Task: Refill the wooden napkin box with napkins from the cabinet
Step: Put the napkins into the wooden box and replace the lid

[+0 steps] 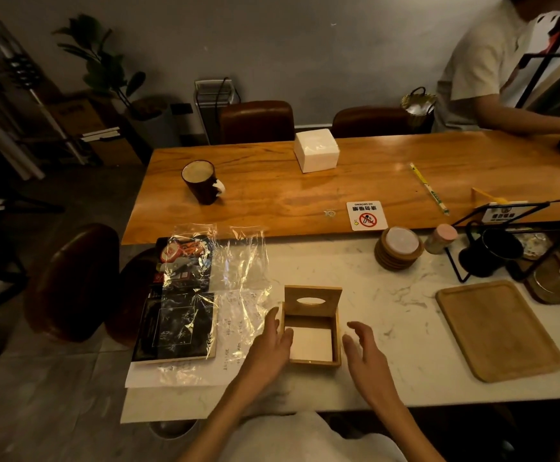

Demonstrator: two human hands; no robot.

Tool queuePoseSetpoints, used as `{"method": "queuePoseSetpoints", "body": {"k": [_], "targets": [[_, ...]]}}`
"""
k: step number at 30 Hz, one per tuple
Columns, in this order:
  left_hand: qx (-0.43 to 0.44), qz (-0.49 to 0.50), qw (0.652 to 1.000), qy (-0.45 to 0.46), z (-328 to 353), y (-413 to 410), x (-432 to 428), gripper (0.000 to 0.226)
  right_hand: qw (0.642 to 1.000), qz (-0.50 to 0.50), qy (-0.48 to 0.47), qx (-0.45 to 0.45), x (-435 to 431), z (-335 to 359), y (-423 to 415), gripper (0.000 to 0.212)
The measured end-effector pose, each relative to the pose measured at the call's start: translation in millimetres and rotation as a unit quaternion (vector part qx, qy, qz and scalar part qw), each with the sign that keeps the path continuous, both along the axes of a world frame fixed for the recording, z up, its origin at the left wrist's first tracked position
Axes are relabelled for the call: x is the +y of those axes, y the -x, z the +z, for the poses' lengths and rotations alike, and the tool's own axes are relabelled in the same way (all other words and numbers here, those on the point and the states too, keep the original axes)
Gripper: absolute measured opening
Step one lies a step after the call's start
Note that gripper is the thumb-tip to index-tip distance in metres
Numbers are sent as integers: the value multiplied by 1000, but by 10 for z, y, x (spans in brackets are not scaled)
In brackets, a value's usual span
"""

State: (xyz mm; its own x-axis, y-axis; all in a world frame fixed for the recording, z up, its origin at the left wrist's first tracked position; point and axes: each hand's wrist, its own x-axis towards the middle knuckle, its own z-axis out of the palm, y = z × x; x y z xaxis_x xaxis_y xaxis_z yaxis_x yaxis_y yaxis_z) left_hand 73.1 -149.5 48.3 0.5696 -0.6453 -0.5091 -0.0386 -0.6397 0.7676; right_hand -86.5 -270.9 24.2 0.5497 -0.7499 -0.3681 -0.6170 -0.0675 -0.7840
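The wooden napkin box [337, 335] stands on the white marble counter, its slotted lid [312, 300] tipped upright at the back. White napkins [312, 343] lie inside it, well below the rim. My left hand [272, 345] rests against the box's left wall, fingers apart, holding nothing. My right hand [362, 348] hovers just right of the box, fingers spread, apart from it. A white block of napkins [317, 150] sits far off on the wooden table.
Crumpled clear plastic wrap [235, 261] lies over papers and a dark menu board [175, 328] to the left. A wooden tray [499, 328] lies to the right, with coasters [398, 248], a shaker and a wire rack behind it. A mug [202, 181] stands on the wooden table. A person sits at the far right.
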Motion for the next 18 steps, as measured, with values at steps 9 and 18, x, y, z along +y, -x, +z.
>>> {"method": "queuePoseSetpoints", "body": {"k": [9,18], "targets": [[199,27,979,18,-213,-106,1,95,957,-72,-267,-88,-62,151,-133,42],[253,92,957,104,237,-382,-190,64,944,-46,-299,-132,-430,283,-259,57]]}}
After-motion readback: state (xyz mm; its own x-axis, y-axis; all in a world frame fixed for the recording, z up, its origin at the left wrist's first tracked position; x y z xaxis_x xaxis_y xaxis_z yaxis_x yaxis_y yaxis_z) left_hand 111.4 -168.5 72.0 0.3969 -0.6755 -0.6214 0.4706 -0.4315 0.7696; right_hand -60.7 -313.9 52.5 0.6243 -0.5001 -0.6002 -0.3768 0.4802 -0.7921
